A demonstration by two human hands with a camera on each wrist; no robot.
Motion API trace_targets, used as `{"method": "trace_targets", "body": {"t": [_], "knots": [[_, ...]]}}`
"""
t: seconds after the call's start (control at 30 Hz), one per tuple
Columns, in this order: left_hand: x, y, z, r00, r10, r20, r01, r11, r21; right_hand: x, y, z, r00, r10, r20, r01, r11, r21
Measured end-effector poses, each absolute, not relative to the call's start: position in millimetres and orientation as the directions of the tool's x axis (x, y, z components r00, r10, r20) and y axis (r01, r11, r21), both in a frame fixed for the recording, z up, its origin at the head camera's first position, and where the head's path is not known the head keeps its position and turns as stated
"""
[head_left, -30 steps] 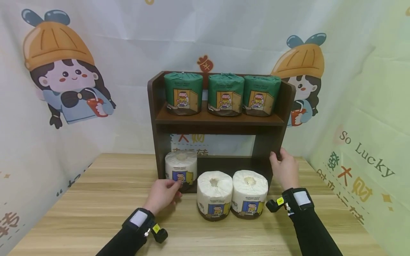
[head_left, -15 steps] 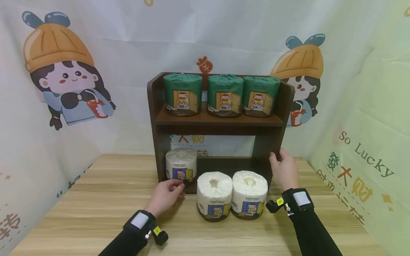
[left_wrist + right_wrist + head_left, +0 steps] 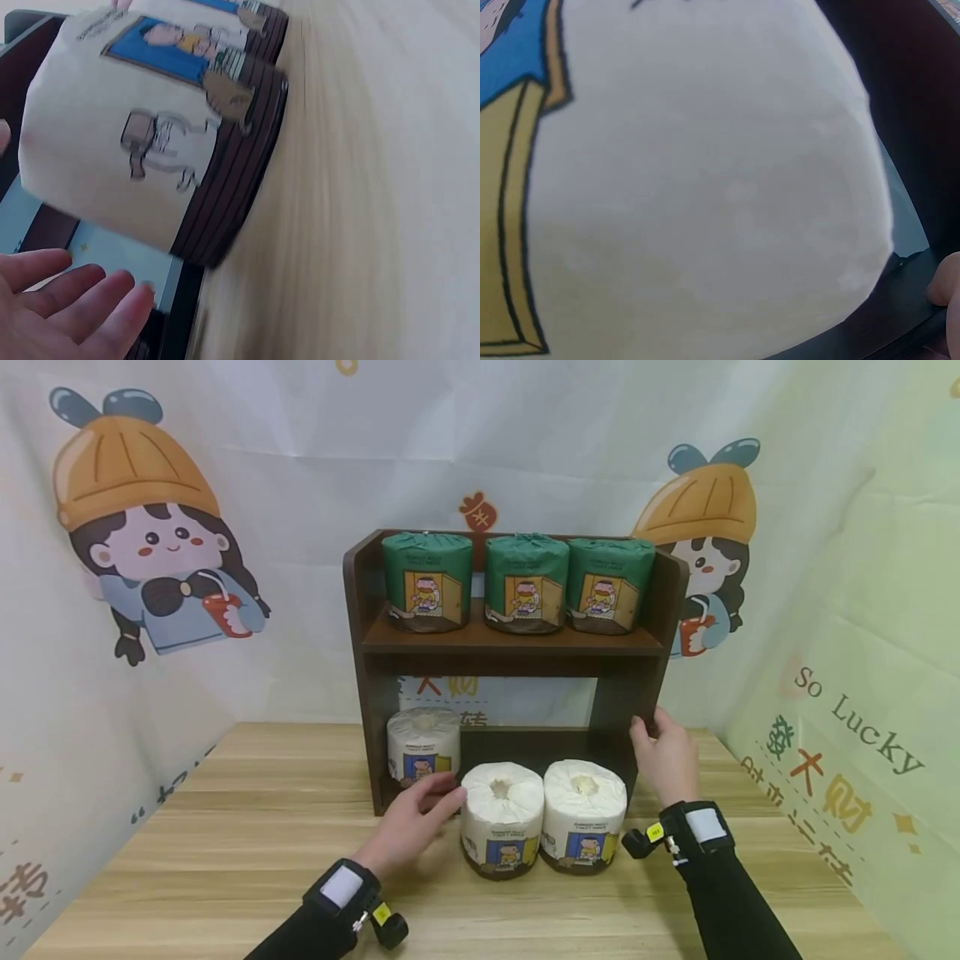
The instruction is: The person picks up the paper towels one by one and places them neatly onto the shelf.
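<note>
In the head view my left hand (image 3: pixel 405 828) is beside the left of two white-wrapped toilet rolls (image 3: pixel 501 822) standing on the table in front of the shelf. The left wrist view has its fingers (image 3: pixel 86 307) extended and apart, holding nothing; whether the thumb touches the roll I cannot tell. The other white toilet roll (image 3: pixel 585 818) stands against the first one's right side. A third white toilet roll (image 3: pixel 423 745) sits in the lower left of the dark brown shelf (image 3: pixel 510 640). My right hand (image 3: pixel 666 762) grips the shelf's right side panel, thumb inside.
Three green-wrapped toilet rolls (image 3: pixel 527 564) stand in a row on the upper board. Below that board, the shelf's back is partly open to the printed cloth (image 3: pixel 525 702). Bare wooden tabletop (image 3: pixel 225 827) lies to the left.
My left hand has left the front of the toilet roll in the shelf and moved right, to the nearer white roll. The right hand has stayed on the side panel.
</note>
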State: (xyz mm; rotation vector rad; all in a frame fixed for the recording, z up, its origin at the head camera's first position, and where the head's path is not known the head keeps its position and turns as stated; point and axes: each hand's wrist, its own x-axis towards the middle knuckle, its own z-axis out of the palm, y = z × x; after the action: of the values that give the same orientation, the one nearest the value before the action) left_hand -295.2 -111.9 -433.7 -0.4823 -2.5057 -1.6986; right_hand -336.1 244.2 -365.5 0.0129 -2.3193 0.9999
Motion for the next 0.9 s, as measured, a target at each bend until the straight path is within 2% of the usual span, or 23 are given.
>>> {"method": "trace_targets", "body": {"t": [0.37, 0.9], "knots": [[-286, -96, -437, -0.939, 0.311, 0.144, 0.253, 0.348, 0.903, -336, 245, -366, -0.816, 0.217, 0.536, -0.244, 0.711, -0.660], [-282, -86, -447, -0.896, 0.365, 0.255, 0.361, 0.261, 0.895, -336, 245, -366, -0.819, 0.205, 0.536, -0.254, 0.708, -0.659]]}}
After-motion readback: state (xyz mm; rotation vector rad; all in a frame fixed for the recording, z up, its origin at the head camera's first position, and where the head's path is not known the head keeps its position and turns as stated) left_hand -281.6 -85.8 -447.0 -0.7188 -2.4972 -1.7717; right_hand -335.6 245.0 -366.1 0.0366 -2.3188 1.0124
